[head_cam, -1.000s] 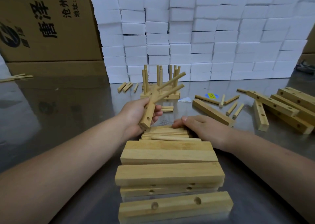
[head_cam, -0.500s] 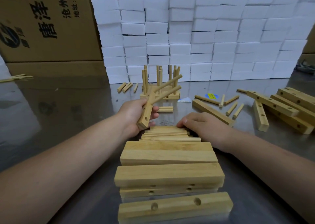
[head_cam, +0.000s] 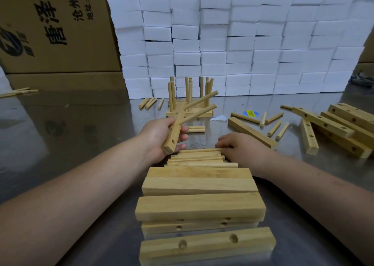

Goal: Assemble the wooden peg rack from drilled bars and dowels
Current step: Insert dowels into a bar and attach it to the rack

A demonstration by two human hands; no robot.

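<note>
Head view: left hand (head_cam: 158, 133) grips drilled bar (head_cam: 175, 133); right hand (head_cam: 241, 147) on dowels (head_cam: 197, 156)

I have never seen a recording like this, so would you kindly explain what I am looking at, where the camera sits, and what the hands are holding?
There is no machine here: a person works with bare hands, and the single picture comes from a camera worn on their head, looking down. The left hand grips a drilled bar with two dowels already stuck in it. The right hand rests its fingertips on a pile of loose dowels; whether it pinches one is unclear. On the metal table lie stacked bars close by, more drilled bars to the right, and a rack with upright pegs farther off, before a wall of white foam blocks.
</note>
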